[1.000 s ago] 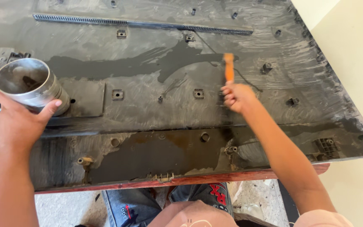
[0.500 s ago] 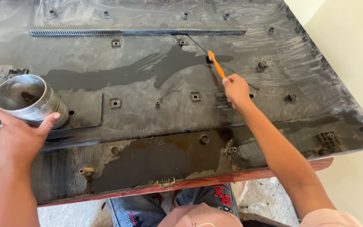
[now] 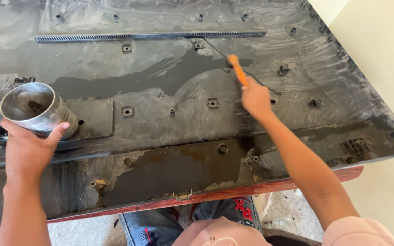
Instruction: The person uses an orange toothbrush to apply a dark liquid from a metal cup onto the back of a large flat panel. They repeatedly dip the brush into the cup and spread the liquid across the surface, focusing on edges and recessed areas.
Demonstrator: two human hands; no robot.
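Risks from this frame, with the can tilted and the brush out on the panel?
1. The metal can, tilted in the left hand, may spill onto the black panel.
2. The right hand reaches far with the orange-handled brush; the forearm hangs over the wet dark patch and could smear it.

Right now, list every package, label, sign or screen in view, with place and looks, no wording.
Tin: round, silvery metal, open top, no label showing, in the left hand at the panel's left.
Jeans print: small red mark on blue denim, bottom centre, below the panel.
No signs or screens.
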